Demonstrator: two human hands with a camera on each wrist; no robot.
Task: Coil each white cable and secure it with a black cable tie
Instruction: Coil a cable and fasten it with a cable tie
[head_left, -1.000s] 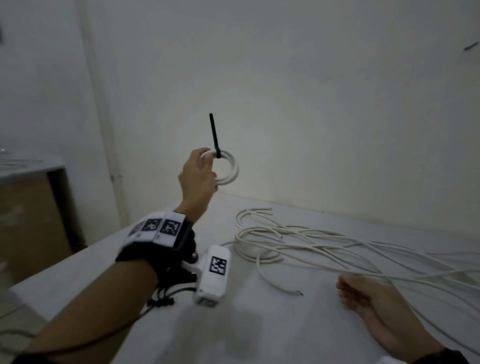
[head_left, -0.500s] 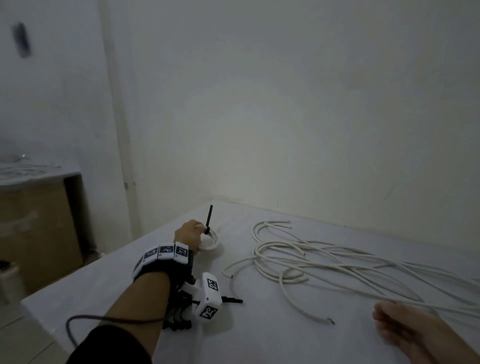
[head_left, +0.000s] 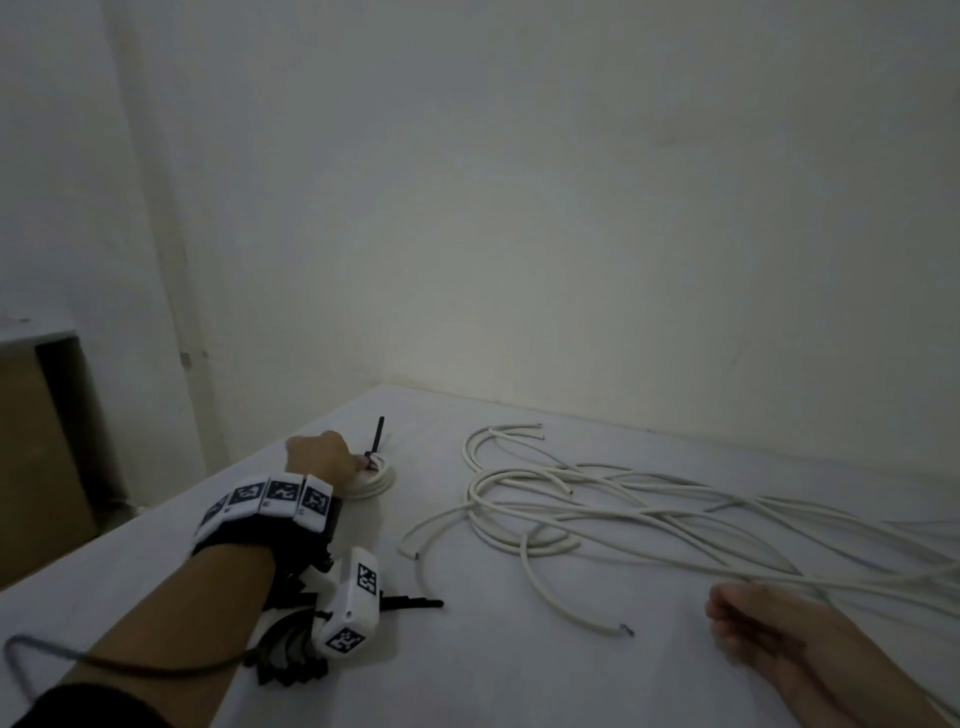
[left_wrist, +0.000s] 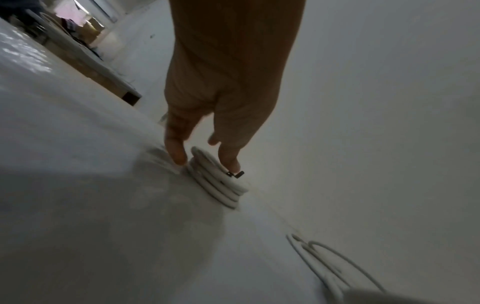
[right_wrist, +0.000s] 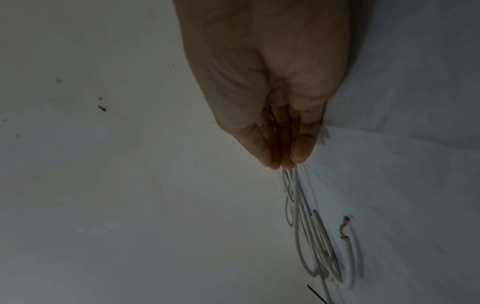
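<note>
A small coiled white cable (head_left: 375, 482) (left_wrist: 221, 185) lies on the white table (head_left: 519, 675) at the far left. It is bound by a black cable tie (head_left: 377, 439) whose tail stands upright; the tie head (left_wrist: 238, 174) shows in the left wrist view. My left hand (head_left: 358, 462) (left_wrist: 205, 164) pinches the coil at the tie between thumb and forefinger. A tangle of loose white cables (head_left: 571, 509) (right_wrist: 311, 236) spreads over the middle and right. My right hand (head_left: 727, 623) (right_wrist: 283, 162) rests on the table, empty, its fingertips by the nearest strands.
Spare black cable ties (head_left: 415, 603) lie under my left wrist near the front edge. One cut cable end (head_left: 626, 630) points toward my right hand. A wall borders the table's far side; a brown cabinet (head_left: 31, 467) stands to the left.
My left hand has brought the tied coil down from mid-air onto the table at the far left. My right hand stayed resting on the table.
</note>
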